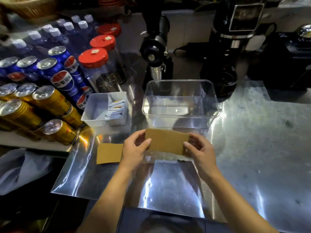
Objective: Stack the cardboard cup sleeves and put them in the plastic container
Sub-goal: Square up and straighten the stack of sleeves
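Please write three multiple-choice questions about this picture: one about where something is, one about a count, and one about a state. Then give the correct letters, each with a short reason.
1. Where does the loose cup sleeve lie?
A. inside the plastic container
B. on the steel counter, left of the left hand
C. in the white tray

2. How many red lids show on the jars?
A. one
B. three
C. five

3. What is the state of the plastic container?
A. empty, without a lid
B. half full of sleeves
C. closed

Answers:
1. B: it lies flat on the steel counter beside the left hand.
2. B: three red lids stand in a row.
3. A: its clear walls show nothing inside; both hands, the right hand too, hold the held sleeve in front of it.
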The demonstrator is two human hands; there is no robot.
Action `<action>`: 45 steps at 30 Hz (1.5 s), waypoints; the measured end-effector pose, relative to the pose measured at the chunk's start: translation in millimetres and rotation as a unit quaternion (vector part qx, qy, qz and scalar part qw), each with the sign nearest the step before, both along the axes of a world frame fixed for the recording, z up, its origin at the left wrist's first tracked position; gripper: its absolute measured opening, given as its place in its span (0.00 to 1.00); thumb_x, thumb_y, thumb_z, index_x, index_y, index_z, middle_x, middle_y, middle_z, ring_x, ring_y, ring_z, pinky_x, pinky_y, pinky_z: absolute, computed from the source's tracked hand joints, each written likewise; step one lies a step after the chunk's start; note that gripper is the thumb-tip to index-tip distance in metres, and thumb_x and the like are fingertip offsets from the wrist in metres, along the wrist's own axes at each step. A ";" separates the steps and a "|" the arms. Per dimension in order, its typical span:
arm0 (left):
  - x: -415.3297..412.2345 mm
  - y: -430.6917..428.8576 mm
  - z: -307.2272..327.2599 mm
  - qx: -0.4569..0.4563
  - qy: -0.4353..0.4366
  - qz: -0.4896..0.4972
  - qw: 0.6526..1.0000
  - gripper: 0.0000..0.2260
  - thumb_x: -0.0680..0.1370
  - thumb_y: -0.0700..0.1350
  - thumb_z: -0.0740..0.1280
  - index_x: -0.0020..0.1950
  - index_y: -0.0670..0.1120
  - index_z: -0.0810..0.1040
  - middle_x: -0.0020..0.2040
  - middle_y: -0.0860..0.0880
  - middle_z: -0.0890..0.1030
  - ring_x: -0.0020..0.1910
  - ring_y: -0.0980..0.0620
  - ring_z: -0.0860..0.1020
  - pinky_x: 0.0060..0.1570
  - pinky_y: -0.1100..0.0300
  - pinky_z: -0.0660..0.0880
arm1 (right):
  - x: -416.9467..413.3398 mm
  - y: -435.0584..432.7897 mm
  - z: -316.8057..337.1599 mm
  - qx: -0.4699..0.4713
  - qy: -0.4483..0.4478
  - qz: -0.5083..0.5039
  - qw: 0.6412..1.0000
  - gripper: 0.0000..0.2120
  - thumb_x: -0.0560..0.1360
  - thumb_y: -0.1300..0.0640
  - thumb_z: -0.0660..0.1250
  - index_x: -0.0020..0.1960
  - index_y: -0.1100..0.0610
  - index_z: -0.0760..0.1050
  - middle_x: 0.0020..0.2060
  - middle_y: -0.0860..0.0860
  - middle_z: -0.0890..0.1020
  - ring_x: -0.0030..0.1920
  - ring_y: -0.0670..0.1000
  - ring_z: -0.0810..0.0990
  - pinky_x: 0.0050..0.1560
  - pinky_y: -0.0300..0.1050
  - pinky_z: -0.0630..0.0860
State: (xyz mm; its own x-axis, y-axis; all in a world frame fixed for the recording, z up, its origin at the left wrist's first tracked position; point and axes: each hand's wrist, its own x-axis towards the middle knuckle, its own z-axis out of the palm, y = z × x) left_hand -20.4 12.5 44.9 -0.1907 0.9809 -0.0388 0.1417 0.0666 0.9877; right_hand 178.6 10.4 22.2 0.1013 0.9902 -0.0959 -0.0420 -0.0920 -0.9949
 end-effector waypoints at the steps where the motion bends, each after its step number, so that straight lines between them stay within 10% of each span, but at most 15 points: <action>1: -10.7 1.2 3.0 -0.009 -0.006 0.010 1.000 0.15 0.72 0.32 0.67 0.51 0.49 0.77 0.42 0.53 0.81 0.38 0.66 0.79 0.40 0.72 0.74 | -11.7 2.1 3.3 -0.011 0.008 0.009 1.000 0.15 0.71 0.69 0.67 0.46 0.49 0.77 0.40 0.48 0.81 0.38 0.42 0.80 0.37 0.33 0.78; 6: -66.7 -0.2 8.3 -0.085 -0.028 0.074 0.993 0.12 0.72 0.30 0.65 0.54 0.40 0.79 0.46 0.44 0.80 0.43 0.49 0.77 0.45 0.58 0.74 | -73.2 7.8 13.2 -0.083 0.046 0.049 0.994 0.12 0.71 0.71 0.65 0.53 0.62 0.75 0.38 0.52 0.77 0.37 0.47 0.77 0.32 0.32 0.77; 10: -106.0 -10.9 7.2 -0.143 -0.042 0.112 0.982 0.08 0.73 0.32 0.65 0.47 0.41 0.81 0.35 0.52 0.83 0.32 0.59 0.80 0.33 0.68 0.75 | -117.4 8.4 15.5 -0.138 0.041 0.082 0.986 0.14 0.72 0.70 0.65 0.57 0.66 0.73 0.43 0.57 0.77 0.43 0.55 0.78 0.40 0.45 0.79; 19: -146.3 -20.0 -8.4 -0.196 0.021 0.145 0.970 0.08 0.75 0.38 0.65 0.54 0.42 0.79 0.43 0.47 0.81 0.45 0.49 0.78 0.48 0.55 0.76 | -163.9 6.1 6.1 -0.188 -0.052 0.103 0.975 0.15 0.73 0.64 0.65 0.59 0.62 0.72 0.52 0.59 0.77 0.50 0.62 0.80 0.51 0.63 0.79; 25: -153.4 -16.8 -21.7 -0.216 0.102 0.115 0.964 0.14 0.74 0.40 0.68 0.58 0.39 0.77 0.47 0.48 0.80 0.47 0.48 0.77 0.46 0.56 0.75 | -161.0 5.8 2.1 -0.174 -0.098 0.065 0.978 0.12 0.72 0.62 0.67 0.55 0.61 0.74 0.49 0.57 0.79 0.48 0.55 0.78 0.46 0.47 0.74; 32: -157.9 -7.7 -21.6 -0.292 -0.010 0.073 0.953 0.14 0.68 0.51 0.73 0.44 0.43 0.78 0.42 0.45 0.82 0.42 0.47 0.79 0.45 0.51 0.78 | -162.1 3.2 9.9 -0.233 -0.127 0.095 0.960 0.20 0.69 0.46 0.70 0.51 0.57 0.68 0.43 0.51 0.76 0.41 0.48 0.75 0.33 0.40 0.66; 39: -147.0 -3.2 -15.2 -0.314 -0.038 0.002 0.949 0.08 0.67 0.39 0.75 0.41 0.44 0.77 0.34 0.49 0.84 0.36 0.52 0.82 0.29 0.63 0.75 | -167.5 5.4 13.5 -0.274 -0.047 0.104 0.955 0.22 0.66 0.60 0.75 0.55 0.65 0.71 0.46 0.57 0.80 0.42 0.52 0.80 0.33 0.40 0.74; 45: -126.0 -14.2 -12.8 -0.220 -0.080 -0.102 0.967 0.19 0.65 0.36 0.75 0.53 0.46 0.78 0.46 0.47 0.86 0.45 0.51 0.83 0.41 0.62 0.78 | -129.1 0.9 14.4 -0.193 0.015 0.108 0.975 0.20 0.65 0.69 0.73 0.55 0.65 0.73 0.47 0.58 0.81 0.39 0.48 0.82 0.31 0.34 0.77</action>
